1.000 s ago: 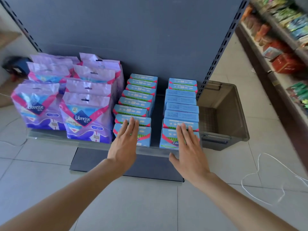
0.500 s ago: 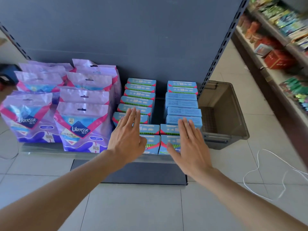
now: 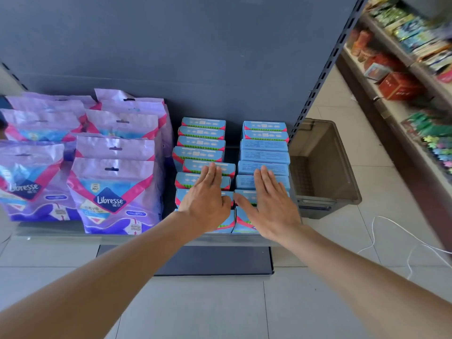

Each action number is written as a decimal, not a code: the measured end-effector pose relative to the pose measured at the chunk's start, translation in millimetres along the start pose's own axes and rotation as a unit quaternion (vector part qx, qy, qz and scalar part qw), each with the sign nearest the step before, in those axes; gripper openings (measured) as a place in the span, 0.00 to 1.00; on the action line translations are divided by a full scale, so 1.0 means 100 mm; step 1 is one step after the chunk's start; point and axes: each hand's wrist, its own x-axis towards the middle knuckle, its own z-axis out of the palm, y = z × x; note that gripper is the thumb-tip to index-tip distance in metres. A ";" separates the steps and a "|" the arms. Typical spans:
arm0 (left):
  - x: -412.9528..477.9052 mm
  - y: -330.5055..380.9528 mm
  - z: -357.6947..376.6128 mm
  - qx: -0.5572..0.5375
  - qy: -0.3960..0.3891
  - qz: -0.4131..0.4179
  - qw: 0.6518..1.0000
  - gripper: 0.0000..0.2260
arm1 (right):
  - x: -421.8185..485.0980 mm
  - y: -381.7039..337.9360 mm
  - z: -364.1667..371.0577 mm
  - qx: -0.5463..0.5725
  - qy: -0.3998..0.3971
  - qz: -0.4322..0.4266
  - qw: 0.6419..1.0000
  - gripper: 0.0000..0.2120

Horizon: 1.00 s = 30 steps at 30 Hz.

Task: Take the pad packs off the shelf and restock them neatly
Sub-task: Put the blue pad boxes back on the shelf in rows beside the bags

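**Inspector:** Report the change.

**Me:** Both hands have slid further back along the two rows of blue packs [image 3: 200,140]. A second ago a gap ran between the front packs. Now the ones under my palms touch in the middle. Past my fingertips the gap remains, and one pack at my left fingertips sits skewed toward the right.

**Inspector:** State of the hands?

**Me:** Left hand [image 3: 208,201] and right hand [image 3: 269,204] lie flat, fingers straight and together, pressing on pack tops. Neither grips anything.

**Inspector:** Meaning for the task?

**Me:** I judge this to be squaring-up late in the restock. The back packs want closing in.

**Inspector:** Shelf and room?

**Me:** The packs stand on the bottom shelf [image 3: 61,231]. Purple bags [image 3: 115,187] stand left of my left hand. A brown bin [image 3: 325,167] sits just beyond my right hand on the tiled floor [image 3: 195,309]. A white cord [image 3: 391,231] lies nearer me on that side, and stocked racks [image 3: 403,77] stand far right.
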 end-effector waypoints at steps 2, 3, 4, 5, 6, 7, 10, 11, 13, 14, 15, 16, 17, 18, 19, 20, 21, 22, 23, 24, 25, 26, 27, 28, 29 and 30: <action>0.02 0.02 0.01 -0.012 -0.011 0.004 1.000 0.31 | 0.01 -0.06 0.01 0.017 -0.005 -0.003 1.000 0.41; 0.03 0.02 0.00 -0.012 -0.018 0.007 1.000 0.31 | 0.02 -0.07 0.01 0.025 -0.007 -0.003 1.000 0.41; 0.02 0.00 -0.02 -0.010 -0.024 0.012 1.000 0.32 | 0.02 -0.08 0.00 0.032 -0.009 -0.004 0.999 0.41; 0.02 -0.03 -0.05 -0.008 -0.024 0.016 1.000 0.32 | 0.03 -0.07 -0.03 0.039 -0.012 -0.006 0.999 0.40; 0.02 -0.06 -0.09 0.000 -0.014 0.019 1.000 0.32 | 0.04 -0.06 -0.08 0.046 -0.012 -0.008 0.999 0.40; 0.02 -0.09 -0.14 0.017 0.005 0.024 1.000 0.31 | 0.05 -0.04 -0.14 0.048 -0.008 -0.012 0.999 0.38; 0.13 -0.15 -0.24 0.100 0.080 0.023 0.992 0.29 | 0.16 0.07 -0.35 0.029 0.040 -0.019 0.999 0.34; 0.20 -0.17 -0.26 0.121 0.092 0.016 0.988 0.29 | 0.23 0.10 -0.41 0.018 0.052 -0.018 0.998 0.34; 0.37 -0.21 -0.31 0.139 0.082 0.000 0.987 0.28 | 0.41 0.18 -0.50 0.000 0.051 -0.016 0.999 0.34; 0.45 -0.24 -0.33 0.140 0.067 -0.006 0.988 0.27 | 0.50 0.22 -0.53 -0.008 0.039 -0.015 0.999 0.34; 0.51 -0.26 -0.35 0.141 0.055 -0.008 0.988 0.25 | 0.58 0.25 -0.55 -0.014 0.024 -0.018 0.999 0.32; 0.56 -0.28 -0.38 0.143 0.047 -0.003 0.989 0.23 | 0.64 0.28 -0.58 -0.014 0.011 -0.025 1.000 0.30; 0.60 -0.30 -0.40 0.144 0.040 0.004 0.989 0.22 | 0.68 0.31 -0.60 -0.013 0.003 -0.035 0.999 0.27; 0.64 -0.31 -0.44 0.145 0.038 0.012 0.989 0.23 | 0.71 0.35 -0.63 -0.013 0.006 -0.046 0.999 0.24; 0.68 -0.34 -0.48 0.147 0.045 0.019 0.988 0.25 | 0.74 0.39 -0.66 -0.015 0.016 -0.056 0.998 0.23; 0.72 -0.37 -0.53 0.148 0.053 0.020 0.987 0.26 | 0.77 0.44 -0.69 -0.016 0.025 -0.062 0.998 0.23; 0.76 -0.41 -0.57 0.146 0.063 0.017 0.987 0.26 | 0.81 0.48 -0.73 -0.013 0.027 -0.061 0.998 0.23; 0.80 -0.44 -0.59 0.142 0.070 0.015 0.987 0.23 | 0.85 0.53 -0.75 -0.009 0.027 -0.057 0.998 0.24; 0.84 -0.46 -0.60 0.136 0.079 0.015 0.988 0.20 | 0.89 0.57 -0.76 -0.005 0.026 -0.052 0.998 0.24; 0.86 -0.48 -0.59 0.123 0.085 0.013 0.989 0.17 | 0.91 0.60 -0.76 0.000 0.026 -0.051 0.998 0.24; 0.87 -0.49 -0.57 0.100 0.091 0.006 0.991 0.16 | 0.93 0.62 -0.74 0.007 0.033 -0.053 0.998 0.23; 0.86 -0.48 -0.54 0.072 0.104 -0.004 0.992 0.15 | 0.93 0.61 -0.72 0.018 0.050 -0.056 0.997 0.22; 0.86 -0.45 -0.50 0.040 0.120 -0.012 0.992 0.16 | 0.93 0.59 -0.70 0.028 0.068 -0.058 0.996 0.21; 0.85 -0.42 -0.47 0.009 0.133 -0.017 0.991 0.16 | 0.93 0.57 -0.67 0.032 0.083 -0.065 0.994 0.19; 0.85 -0.37 -0.43 -0.014 0.140 -0.020 0.990 0.16 | 0.93 0.55 -0.63 0.030 0.095 -0.074 0.992 0.17; 0.85 -0.32 -0.40 -0.023 0.143 -0.022 0.989 0.16 | 0.94 0.53 -0.60 0.028 0.104 -0.082 0.991 0.15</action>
